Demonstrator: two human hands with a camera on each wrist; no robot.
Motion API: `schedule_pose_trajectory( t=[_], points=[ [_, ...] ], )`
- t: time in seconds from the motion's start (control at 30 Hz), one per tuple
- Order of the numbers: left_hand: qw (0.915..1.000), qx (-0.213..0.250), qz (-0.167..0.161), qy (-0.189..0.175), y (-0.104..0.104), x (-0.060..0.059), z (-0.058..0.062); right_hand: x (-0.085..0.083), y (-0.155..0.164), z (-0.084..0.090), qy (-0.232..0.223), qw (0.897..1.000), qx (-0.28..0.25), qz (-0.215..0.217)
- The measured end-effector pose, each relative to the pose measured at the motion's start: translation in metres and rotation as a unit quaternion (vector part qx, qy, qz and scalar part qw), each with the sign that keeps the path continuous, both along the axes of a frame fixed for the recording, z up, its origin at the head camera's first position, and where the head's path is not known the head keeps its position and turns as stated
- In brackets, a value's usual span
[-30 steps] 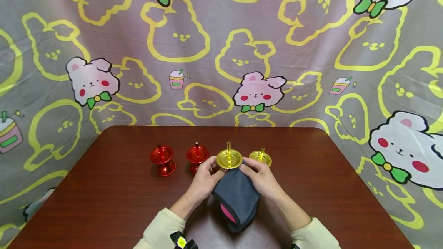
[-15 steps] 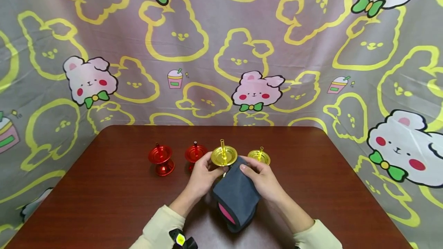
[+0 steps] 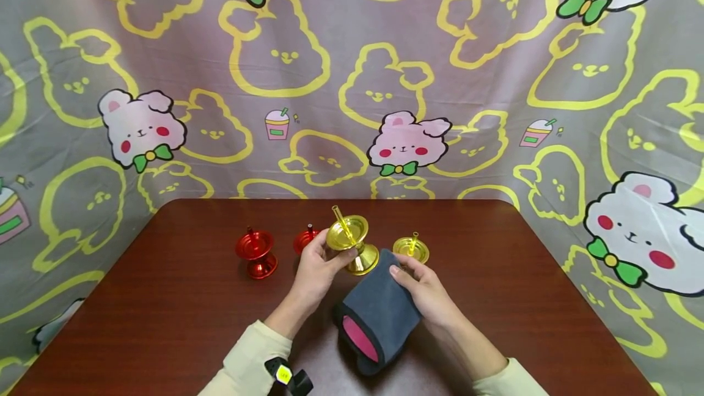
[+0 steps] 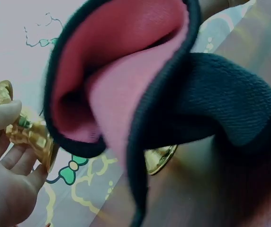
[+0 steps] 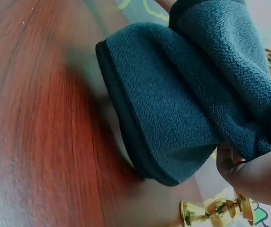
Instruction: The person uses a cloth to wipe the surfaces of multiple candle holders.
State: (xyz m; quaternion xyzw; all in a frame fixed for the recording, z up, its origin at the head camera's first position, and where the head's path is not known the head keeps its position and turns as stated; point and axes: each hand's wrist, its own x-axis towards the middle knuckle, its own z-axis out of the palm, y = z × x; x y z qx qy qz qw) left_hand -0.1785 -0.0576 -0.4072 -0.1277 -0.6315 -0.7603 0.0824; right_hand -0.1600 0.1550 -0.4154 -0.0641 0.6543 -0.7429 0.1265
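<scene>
Head view: a person's two hands work over the middle of a brown tabletop (image 3: pixel 165 298).
Left hand (image 3: pixel 316 264): fingers curled round the waist of a gold holder (image 3: pixel 352 240), which is lifted off the tabletop and tilted, pin pointing up and to the left.
Right hand (image 3: pixel 423 286): pinches the far end of a grey cloth (image 3: pixel 379 316), thumb on top; the near end sags open toward the front edge and shows a pink lining.
Holder and cloth: the holder's foot is just beside the cloth's far end; whether they touch cannot be told.
Left wrist view: the gold holder (image 4: pixel 29 135) sits in the curled fingers, the cloth (image 4: pixel 173 109) hanging folded beside it.
Right wrist view: fleece nap of the cloth (image 5: pixel 173 113) is plain; fingertips grip its upper fold.
Others: a second gold holder (image 3: pixel 411 248) stands behind the right hand; two red holders, one (image 3: pixel 256 252) well to the left, one (image 3: pixel 305 238) partly hidden behind the left hand, all in a row toward the back edge.
Handling, holder: probably light, thin, rigid metal with a slick polished skin; likely to slip or mark, and the pin looks bendable. The narrow waist between dish and foot is the safest hold.
Handling, cloth: soft, limp, grippy; pinch anywhere, best bunched.
</scene>
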Motion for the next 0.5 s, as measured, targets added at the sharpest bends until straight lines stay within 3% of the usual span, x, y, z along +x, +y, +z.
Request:
schedule_pose_trajectory(
  t=[0.17,0.33,0.5],
  points=[
    [0.9990,0.038,-0.014,-0.018,0.0039,0.0004,-0.0021,-0.0007,-0.0024,-0.0042,-0.033,0.996,-0.069,0.038],
    [0.9955,0.063,-0.067,-0.022,0.0071,0.0023,-0.0042,0.0009,-0.0046,-0.0051,-0.069,0.987,-0.129,0.062],
    [0.9916,0.070,-0.106,-0.024,0.0074,0.0030,-0.0060,0.0025,-0.0045,-0.0051,-0.062,0.983,-0.148,0.087]
  ],
)
